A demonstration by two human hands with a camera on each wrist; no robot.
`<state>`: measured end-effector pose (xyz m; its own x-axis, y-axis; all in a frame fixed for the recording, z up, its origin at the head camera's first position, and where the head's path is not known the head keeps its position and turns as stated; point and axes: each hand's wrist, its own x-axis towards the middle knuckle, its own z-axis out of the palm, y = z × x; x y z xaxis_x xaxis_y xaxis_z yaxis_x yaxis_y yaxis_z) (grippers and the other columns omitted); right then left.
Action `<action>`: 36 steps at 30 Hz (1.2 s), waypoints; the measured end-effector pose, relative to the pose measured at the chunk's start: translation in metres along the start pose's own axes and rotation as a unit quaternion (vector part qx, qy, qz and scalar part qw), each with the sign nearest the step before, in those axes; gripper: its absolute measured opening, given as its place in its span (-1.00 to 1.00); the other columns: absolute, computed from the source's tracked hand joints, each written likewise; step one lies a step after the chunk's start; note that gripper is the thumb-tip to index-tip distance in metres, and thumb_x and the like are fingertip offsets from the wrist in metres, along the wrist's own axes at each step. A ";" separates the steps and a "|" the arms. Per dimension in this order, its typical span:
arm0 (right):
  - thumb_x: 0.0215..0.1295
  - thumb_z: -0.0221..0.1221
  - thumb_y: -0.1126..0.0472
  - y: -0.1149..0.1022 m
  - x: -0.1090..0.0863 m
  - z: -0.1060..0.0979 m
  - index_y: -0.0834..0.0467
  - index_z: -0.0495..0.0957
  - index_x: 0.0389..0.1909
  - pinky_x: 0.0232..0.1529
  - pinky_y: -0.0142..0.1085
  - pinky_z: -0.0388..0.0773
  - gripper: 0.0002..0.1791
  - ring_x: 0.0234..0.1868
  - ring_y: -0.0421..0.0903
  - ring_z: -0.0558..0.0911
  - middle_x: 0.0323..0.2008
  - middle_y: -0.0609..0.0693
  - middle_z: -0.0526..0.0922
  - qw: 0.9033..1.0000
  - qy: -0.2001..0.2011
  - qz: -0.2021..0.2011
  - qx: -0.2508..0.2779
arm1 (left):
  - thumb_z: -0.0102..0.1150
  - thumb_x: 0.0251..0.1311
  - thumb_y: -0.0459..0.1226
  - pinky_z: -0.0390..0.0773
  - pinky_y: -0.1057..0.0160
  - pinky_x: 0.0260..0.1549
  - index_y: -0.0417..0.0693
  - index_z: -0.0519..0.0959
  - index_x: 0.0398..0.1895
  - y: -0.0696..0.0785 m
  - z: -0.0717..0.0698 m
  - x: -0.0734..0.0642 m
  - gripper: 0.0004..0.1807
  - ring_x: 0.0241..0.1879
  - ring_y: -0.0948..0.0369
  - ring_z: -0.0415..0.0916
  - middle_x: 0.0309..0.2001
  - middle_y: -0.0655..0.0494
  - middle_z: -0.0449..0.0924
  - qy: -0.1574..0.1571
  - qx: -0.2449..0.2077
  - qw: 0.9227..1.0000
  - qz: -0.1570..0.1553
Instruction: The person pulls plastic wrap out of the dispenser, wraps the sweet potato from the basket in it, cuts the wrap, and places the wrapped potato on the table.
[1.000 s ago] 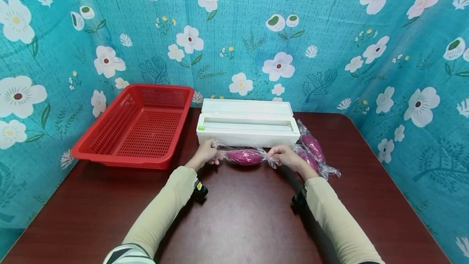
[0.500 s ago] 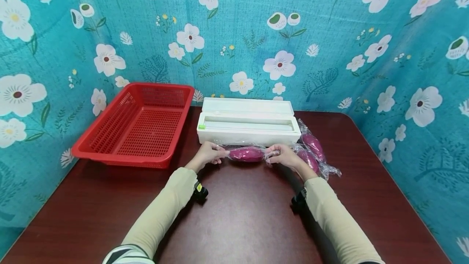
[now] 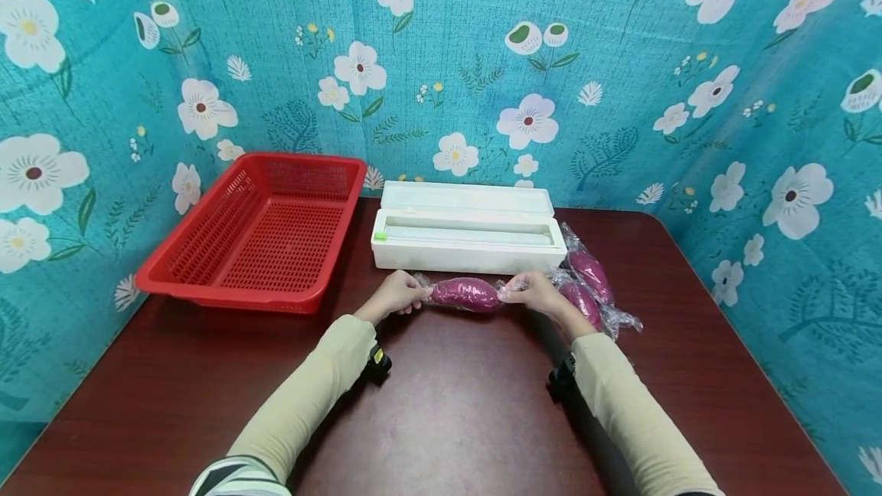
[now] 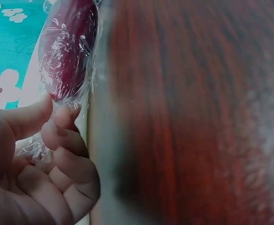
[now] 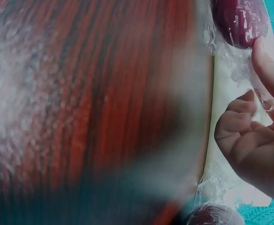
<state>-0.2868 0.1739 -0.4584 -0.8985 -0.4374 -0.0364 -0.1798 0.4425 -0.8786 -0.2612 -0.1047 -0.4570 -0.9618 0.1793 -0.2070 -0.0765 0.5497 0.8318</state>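
A plump, elongated purple vegetable [image 3: 467, 294], possibly a sweet potato, lies wrapped in shiny cling film in front of the white box. At its left end, my left hand [image 3: 396, 294] pinches the gathered cling film [image 4: 36, 149] between thumb and curled fingers, close against the vegetable. My right hand [image 3: 536, 291] holds the film at the opposite end. In the right wrist view, a fingertip of that hand touches the wrapped vegetable [image 5: 240, 21], while its other fingers are curled; film shows between them.
Behind the hands stands a long white cling film box [image 3: 468, 257], its lid up and a roll inside. Two more wrapped purple vegetables [image 3: 589, 274] lie right of it. A red perforated basket [image 3: 318, 301] sits at the left on the dark wooden table [image 3: 448, 404]. Flowered cloth hangs behind.
Both hands have drawn in against the vegetable's ends, my left hand moving slightly right. The loose film stretched beside and behind the vegetable now lies closer round it.
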 end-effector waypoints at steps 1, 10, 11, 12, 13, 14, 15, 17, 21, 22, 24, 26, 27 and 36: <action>0.01 0.25 0.35 -0.001 -0.001 0.000 0.40 0.53 -0.55 -0.58 -0.40 0.33 -0.85 -0.59 -0.22 0.38 -0.58 -0.06 0.54 1.000 -0.005 0.000 -0.005 | 0.14 0.13 -0.21 0.27 0.39 -0.83 -0.24 0.52 -0.74 0.000 0.000 0.000 -0.64 -0.83 0.30 0.25 -0.76 0.06 0.43 -0.009 0.006 1.000 -0.011; 0.11 0.08 0.48 -0.006 0.000 0.001 0.44 0.40 -0.19 -0.60 -0.32 0.37 -0.78 -0.57 -0.08 0.46 -0.60 0.08 0.49 0.998 -0.051 -0.040 -0.001 | 0.14 0.12 -0.19 0.34 0.34 -0.81 -0.20 0.55 -0.71 0.005 0.002 0.002 -0.67 -0.78 0.27 0.31 -0.71 0.05 0.48 -0.018 0.095 0.995 -0.030; 0.12 0.06 0.50 -0.007 0.000 0.002 0.43 0.40 -0.13 -0.60 -0.31 0.38 -0.74 -0.57 -0.09 0.46 -0.59 0.11 0.50 0.997 -0.058 -0.054 -0.006 | 0.14 0.12 -0.19 0.36 0.34 -0.80 -0.20 0.55 -0.71 0.006 0.003 0.002 -0.67 -0.77 0.27 0.31 -0.71 0.05 0.48 -0.016 0.108 0.994 -0.027; 0.13 0.04 0.51 -0.009 -0.001 0.002 0.43 0.41 -0.09 -0.58 -0.29 0.40 -0.71 -0.56 -0.09 0.46 -0.56 0.13 0.52 0.995 -0.065 -0.073 -0.017 | 0.14 0.12 -0.18 0.37 0.34 -0.80 -0.21 0.55 -0.71 0.006 0.003 0.002 -0.66 -0.77 0.27 0.31 -0.71 0.05 0.47 -0.014 0.120 0.992 -0.026; 0.15 0.02 0.51 -0.010 -0.001 0.002 0.42 0.44 -0.06 -0.56 -0.29 0.41 -0.70 -0.56 -0.11 0.45 -0.54 0.15 0.53 0.993 -0.072 -0.089 -0.031 | 0.14 0.13 -0.18 0.38 0.33 -0.80 -0.21 0.55 -0.72 0.006 0.003 0.003 -0.65 -0.78 0.27 0.31 -0.73 0.06 0.46 -0.013 0.130 0.991 -0.025; 0.17 0.01 0.50 -0.012 -0.002 0.003 0.42 0.47 -0.07 -0.55 -0.30 0.42 -0.71 -0.55 -0.13 0.45 -0.51 0.15 0.54 0.990 -0.077 -0.104 -0.047 | 0.14 0.13 -0.18 0.38 0.33 -0.79 -0.22 0.55 -0.73 0.006 0.004 0.003 -0.64 -0.78 0.27 0.31 -0.74 0.07 0.45 -0.012 0.136 0.990 -0.025; 0.18 0.03 0.47 -0.014 -0.002 0.003 0.42 0.50 -0.11 -0.51 -0.32 0.43 -0.74 -0.53 -0.14 0.45 -0.46 0.13 0.57 0.987 -0.081 -0.120 -0.066 | 0.14 0.13 -0.18 0.38 0.33 -0.79 -0.22 0.55 -0.74 0.006 0.004 0.003 -0.64 -0.79 0.28 0.31 -0.76 0.08 0.43 -0.012 0.141 0.990 -0.026; 0.14 0.11 0.41 -0.017 -0.004 0.005 0.39 0.55 -0.18 -0.44 -0.36 0.45 -0.77 -0.47 -0.19 0.46 -0.39 0.08 0.61 0.983 -0.085 -0.136 -0.091 | 0.15 0.12 -0.19 0.38 0.33 -0.80 -0.22 0.55 -0.76 0.005 0.005 0.003 -0.62 -0.80 0.28 0.30 -0.79 0.10 0.40 -0.005 0.147 0.989 -0.022; -0.07 0.33 0.25 -0.023 -0.006 0.010 0.22 0.54 -0.48 -0.39 -0.38 0.36 -0.82 -0.44 -0.22 0.39 -0.43 -0.05 0.59 0.975 -0.062 -0.151 -0.153 | 0.16 0.11 -0.20 0.40 0.31 -0.80 -0.22 0.56 -0.77 0.007 0.007 0.002 -0.63 -0.81 0.25 0.36 -0.81 0.10 0.42 0.014 0.136 0.990 -0.017; -0.13 0.37 0.22 -0.025 -0.007 0.012 0.19 0.50 -0.53 -0.41 -0.36 0.34 -0.77 -0.46 -0.22 0.37 -0.48 -0.08 0.55 0.972 -0.052 -0.151 -0.173 | 0.17 0.11 -0.21 0.41 0.31 -0.80 -0.21 0.58 -0.74 0.008 0.007 0.002 -0.66 -0.81 0.24 0.39 -0.79 0.09 0.45 0.019 0.128 0.991 -0.016; -0.20 0.40 0.20 -0.027 -0.008 0.016 0.15 0.44 -0.56 -0.45 -0.32 0.29 -0.70 -0.50 -0.19 0.31 -0.56 -0.10 0.44 0.965 -0.030 -0.147 -0.213 | 0.17 0.10 -0.22 0.42 0.30 -0.78 -0.18 0.60 -0.68 0.009 0.008 0.002 -0.72 -0.79 0.22 0.44 -0.76 0.07 0.49 0.030 0.113 0.993 -0.013; -0.24 0.42 0.20 -0.029 -0.010 0.019 0.16 0.44 -0.51 -0.44 -0.31 0.32 -0.67 -0.51 -0.18 0.33 -0.57 -0.10 0.43 0.961 -0.014 -0.137 -0.240 | 0.17 0.10 -0.22 0.42 0.31 -0.77 -0.16 0.63 -0.59 0.010 0.009 0.002 -0.78 -0.77 0.21 0.46 -0.71 0.05 0.54 0.042 0.094 0.995 -0.008; -0.25 0.42 0.20 -0.030 -0.011 0.021 0.18 0.44 -0.48 -0.43 -0.31 0.35 -0.65 -0.51 -0.18 0.35 -0.57 -0.09 0.43 0.960 -0.008 -0.130 -0.249 | 0.17 0.10 -0.22 0.42 0.31 -0.77 -0.15 0.63 -0.53 0.010 0.009 0.002 -0.81 -0.75 0.21 0.47 -0.67 0.04 0.55 0.047 0.084 0.995 -0.006; -0.19 0.39 0.30 -0.031 -0.033 0.022 0.30 0.49 -0.17 -0.31 -0.16 0.50 -0.52 -0.36 0.01 0.58 -0.34 0.16 0.60 0.965 0.076 -0.111 -0.224 | 0.12 0.12 -0.18 0.52 0.24 -0.63 -0.32 0.44 -0.03 0.010 0.007 -0.003 -0.57 -0.52 0.12 0.56 -0.40 -0.08 0.56 0.056 0.014 0.998 -0.029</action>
<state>-0.2432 0.1575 -0.4403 -0.8604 -0.4553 0.2288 -0.4987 0.6603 -0.5615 -0.2575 -0.0937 -0.4516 -0.9793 0.0558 -0.1945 -0.1270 0.5786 0.8057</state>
